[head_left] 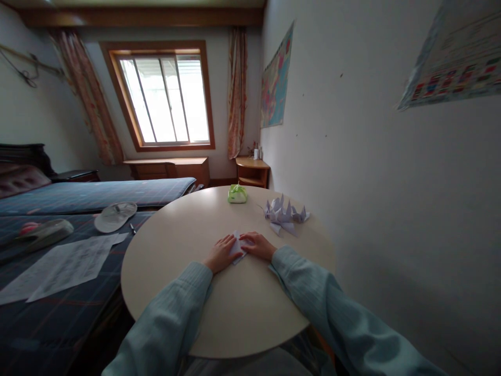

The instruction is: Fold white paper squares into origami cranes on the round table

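A small folded piece of white paper (237,248) lies on the round table (176,230), between my two hands and partly hidden by them. My left hand (223,254) holds down its left side, thumb and fingers pressed onto the paper. From the right, my right hand (258,245) grips the other side with bent fingers, close to the left fingertips. Farther back on the right sits a cluster of folded paper cranes (279,211), pale and pointed, touching neither hand.
A green tissue pack (237,194) stands near the table's far edge. The white wall (376,209) runs close along the right. On the left, a bed (58,271) bears printed sheets (74,266), a pen (132,228) and a pale hat-like item (115,216).
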Tool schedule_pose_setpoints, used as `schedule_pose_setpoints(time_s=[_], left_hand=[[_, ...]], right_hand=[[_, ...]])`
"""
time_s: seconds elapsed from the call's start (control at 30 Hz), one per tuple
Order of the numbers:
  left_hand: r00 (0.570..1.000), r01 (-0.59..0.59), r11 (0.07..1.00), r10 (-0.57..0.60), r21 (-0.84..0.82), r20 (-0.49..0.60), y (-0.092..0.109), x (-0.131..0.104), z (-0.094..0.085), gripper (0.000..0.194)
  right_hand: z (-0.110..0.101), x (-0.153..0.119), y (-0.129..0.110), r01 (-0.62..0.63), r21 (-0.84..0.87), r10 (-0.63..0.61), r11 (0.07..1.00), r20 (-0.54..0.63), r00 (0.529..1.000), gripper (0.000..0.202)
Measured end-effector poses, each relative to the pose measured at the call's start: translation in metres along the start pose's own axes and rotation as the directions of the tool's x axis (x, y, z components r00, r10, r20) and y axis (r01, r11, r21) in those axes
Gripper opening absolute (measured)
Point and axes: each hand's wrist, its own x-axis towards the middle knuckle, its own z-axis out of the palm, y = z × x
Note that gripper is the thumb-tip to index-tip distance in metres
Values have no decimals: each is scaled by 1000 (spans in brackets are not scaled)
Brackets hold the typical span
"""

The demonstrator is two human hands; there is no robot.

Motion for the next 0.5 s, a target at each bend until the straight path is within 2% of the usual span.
schedule_pose_setpoints(time_s=[0.13,0.23,0.33,0.5], left_hand=[[997,16,998,-12,-53,73,0,-1,0,76],[997,35,995,-29,-90,68,0,1,-3,65],[999,6,992,0,-130,45,-1,3,-6,54],[999,-11,991,16,-131,34,-5,4,-4,52]], right_hand=[[0,0,0,41,26,-41,999,16,999,41],[0,-1,0,66,29,-67,997,49,997,53],[0,-1,1,75,23,-76,997,78,994,65],[-1,-1,0,91,19,-92,996,108,990,69]])
